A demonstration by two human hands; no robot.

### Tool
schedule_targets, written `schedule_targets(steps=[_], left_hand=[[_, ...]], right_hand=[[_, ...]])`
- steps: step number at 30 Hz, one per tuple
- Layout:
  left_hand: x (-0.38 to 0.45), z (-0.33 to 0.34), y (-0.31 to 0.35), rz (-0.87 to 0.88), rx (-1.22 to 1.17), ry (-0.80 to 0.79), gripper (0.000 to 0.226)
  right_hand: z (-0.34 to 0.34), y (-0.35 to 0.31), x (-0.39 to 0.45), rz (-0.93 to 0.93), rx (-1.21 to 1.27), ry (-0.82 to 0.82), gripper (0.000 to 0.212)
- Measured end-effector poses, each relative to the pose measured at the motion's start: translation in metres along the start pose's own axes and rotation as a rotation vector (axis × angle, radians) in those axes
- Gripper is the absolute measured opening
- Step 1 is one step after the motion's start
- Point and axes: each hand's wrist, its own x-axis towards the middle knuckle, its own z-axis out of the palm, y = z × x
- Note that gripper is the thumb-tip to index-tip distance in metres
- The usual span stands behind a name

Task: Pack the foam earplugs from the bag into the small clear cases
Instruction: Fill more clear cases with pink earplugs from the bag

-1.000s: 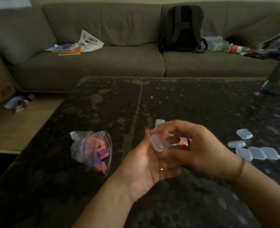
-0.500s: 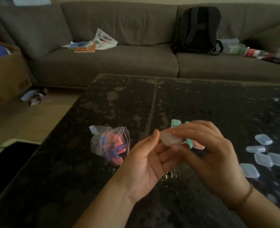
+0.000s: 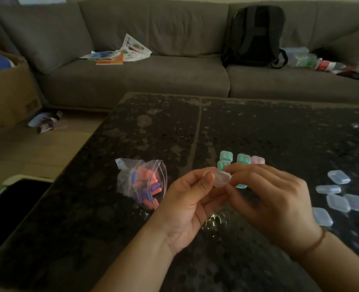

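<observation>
Both hands hold one small clear case above the dark table. My left hand pinches its left end between thumb and fingers. My right hand pinches its right end with curled fingers. A clear zip bag with pink, purple and blue foam earplugs lies on the table left of my hands. Just behind my fingers sit several filled cases, green and pink inside. Several empty clear cases lie to the right.
A grey sofa runs behind the table, with papers, a black backpack and bottles on it. A cardboard box stands on the floor at left. The table's left edge drops to the wooden floor.
The view has swung left, so the bag and cases sit further right in frame. My hands keep the case and have shifted their grip, the left thumb now over its left end.
</observation>
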Motion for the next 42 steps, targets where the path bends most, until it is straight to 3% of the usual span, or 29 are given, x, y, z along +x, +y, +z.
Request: schedule_targets(steps=[5,13,19,24,27,31,36,42], left_hand=[[0.000,0.000,-0.003,-0.028,0.008,0.042,0.035],[-0.004,0.001,-0.003,-0.069,0.007,0.054,0.037],[-0.008,-0.001,-0.004,-0.131,0.042,0.042,0.052],[-0.016,-0.008,0.007,-0.222,0.275,-0.165,0.036],[-0.022,-0.017,0.014,-0.286,0.309,-0.210,0.029],[-0.033,-0.041,0.042,-0.202,0.196,-0.070,0.032],[-0.051,-0.064,0.079,-0.043,0.166,0.272,0.043],[-0.058,-0.083,0.086,-0.004,0.134,0.534,0.035]], right_hand=[[0.002,0.001,-0.002,-0.051,-0.060,-0.029,0.024],[0.008,-0.001,-0.004,-0.012,-0.040,-0.028,0.020],[0.003,-0.001,0.000,0.065,0.035,-0.036,0.026],[0.001,-0.005,0.004,0.319,0.273,-0.105,0.023],[0.005,-0.012,0.003,0.348,0.485,-0.214,0.014],[0.003,-0.024,0.005,0.467,0.719,-0.107,0.015],[0.037,-0.044,0.018,0.405,0.356,-0.559,0.012],[0.088,-0.066,0.037,0.366,0.210,-0.674,0.019]])
